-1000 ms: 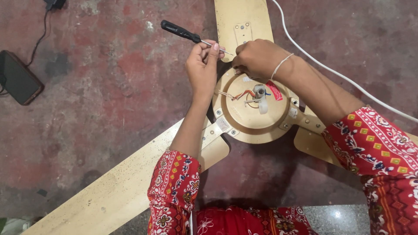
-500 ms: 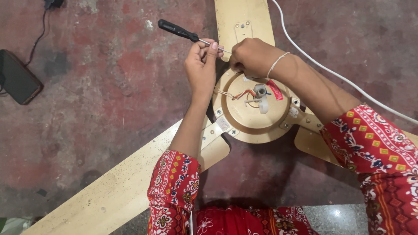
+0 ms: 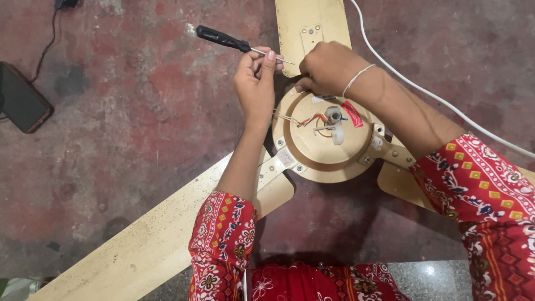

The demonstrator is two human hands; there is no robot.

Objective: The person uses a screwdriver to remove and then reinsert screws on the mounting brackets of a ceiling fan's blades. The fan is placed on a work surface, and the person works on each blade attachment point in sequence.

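Observation:
A cream ceiling fan lies on the floor, its round motor housing (image 3: 326, 153) up, with red and white wires around the central shaft. My left hand (image 3: 255, 83) grips the metal shaft of a black-handled screwdriver (image 3: 223, 39), whose tip points at the bracket of the far blade (image 3: 312, 25). My right hand (image 3: 329, 67) is closed at the housing's far rim beside that bracket; what its fingers pinch is hidden. A white band circles my right wrist.
A second blade (image 3: 150, 245) runs to the lower left and a third (image 3: 401, 187) lies under my right arm. A white cable (image 3: 440, 100) crosses the floor at right. A dark phone (image 3: 19, 100) with a black cord lies at left.
The screwdriver's handle has shifted slightly up and left while both hands stay at the far blade's bracket. Otherwise nothing has moved.

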